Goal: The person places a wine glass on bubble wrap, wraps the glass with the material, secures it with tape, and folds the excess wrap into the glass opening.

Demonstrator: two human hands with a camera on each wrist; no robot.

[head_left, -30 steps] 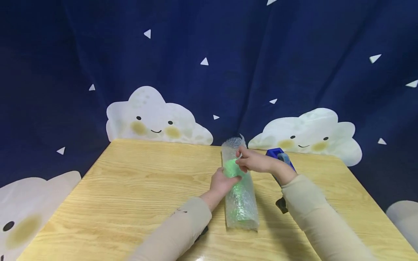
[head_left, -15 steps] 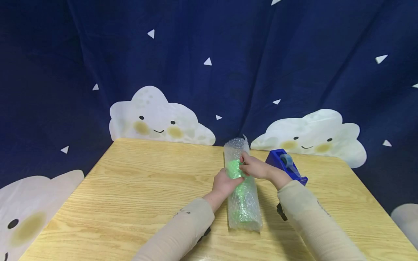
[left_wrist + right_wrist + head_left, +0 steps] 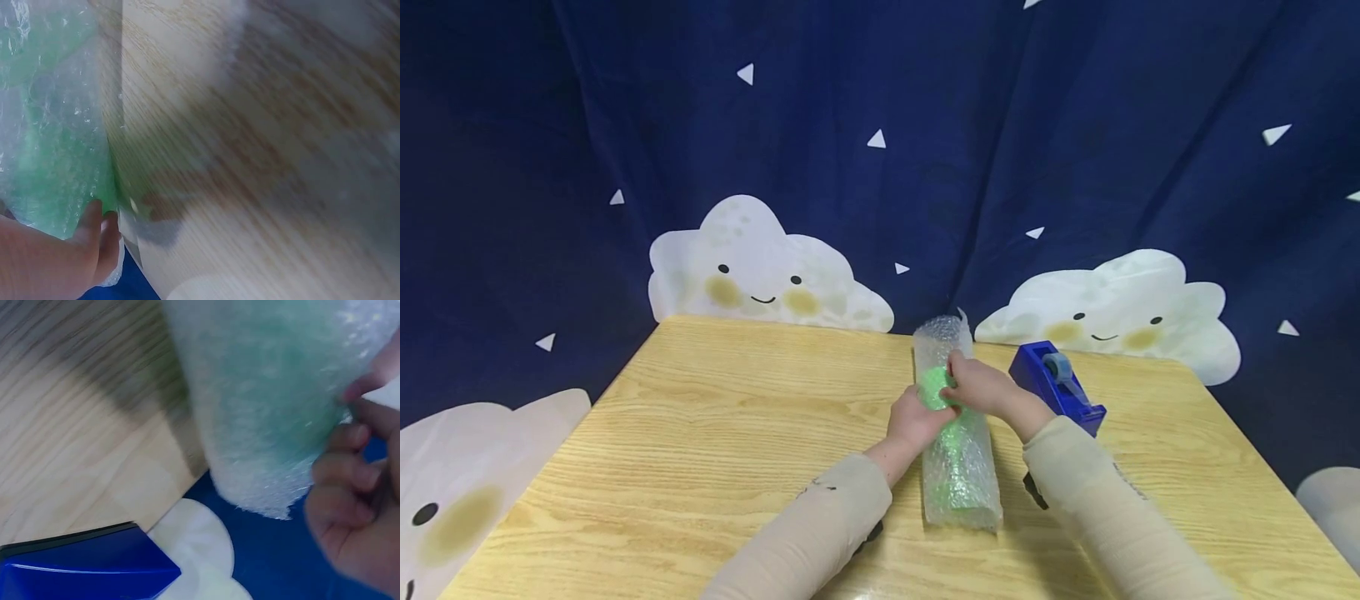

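Observation:
A long roll of clear bubble wrap (image 3: 964, 479) lies on the table, with something green (image 3: 934, 380) showing through it. My left hand (image 3: 912, 421) grips its left side, thumb across the top; the left wrist view shows these fingers (image 3: 100, 234) at the edge of the wrap. Over the roll, my right hand (image 3: 987, 386) has its fingers curled. In the right wrist view, three curled fingers (image 3: 340, 472) are bare of anything visible, and one fingertip meets the wrap close to the left thumb (image 3: 379, 370).
A blue tape dispenser (image 3: 1047, 379) with a roll of clear tape (image 3: 1058, 367) stands right of the roll, near the right forearm. The wooden table (image 3: 760, 417) backs onto a dark blue curtain (image 3: 820, 108) printed with clouds.
The right hand has come down and slightly towards me over the roll, closer to the left thumb. The tape dispenser shows more fully as the right forearm moves off it. The left hand keeps its grip.

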